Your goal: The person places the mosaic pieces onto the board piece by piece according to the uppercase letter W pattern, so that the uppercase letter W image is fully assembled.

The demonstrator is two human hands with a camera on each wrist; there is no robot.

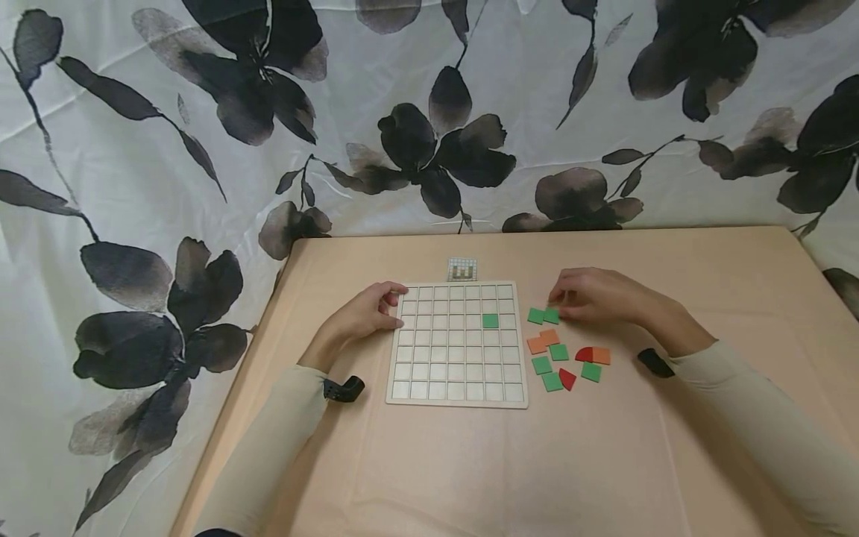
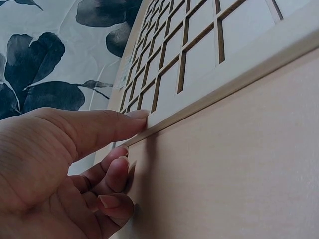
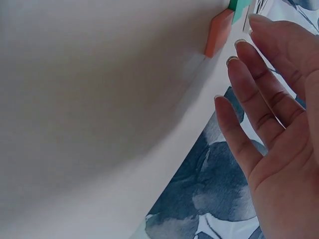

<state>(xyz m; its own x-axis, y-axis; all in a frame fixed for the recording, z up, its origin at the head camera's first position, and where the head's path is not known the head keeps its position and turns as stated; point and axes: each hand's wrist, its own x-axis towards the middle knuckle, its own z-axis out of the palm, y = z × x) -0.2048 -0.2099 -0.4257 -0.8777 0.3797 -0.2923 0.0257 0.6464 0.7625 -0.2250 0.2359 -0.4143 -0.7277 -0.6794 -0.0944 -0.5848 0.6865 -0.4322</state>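
Note:
A white board [image 1: 458, 406] with a grid of square cells lies on the table, one green square tile [image 1: 491, 321] in a cell at its upper right. My left hand [image 1: 367, 309] holds the board's upper left edge. In the left wrist view the thumb [image 2: 107, 125] rests on the board's rim, with the other fingers bent beside it. To the right of the board, my right hand [image 1: 590, 297] reaches over the loose tiles, fingertips right at a green tile [image 1: 551, 315]. The right wrist view shows its fingers [image 3: 254, 104] fairly straight and spread, near an orange tile [image 3: 219, 34].
Several green, orange [image 1: 602, 356] and red tiles lie scattered right of the board, including a red rounded piece [image 1: 567, 379]. A small patterned card [image 1: 462, 269] sits just beyond the board's far edge. Floral cloth [image 1: 429, 112] hangs behind the wooden table [image 1: 470, 477].

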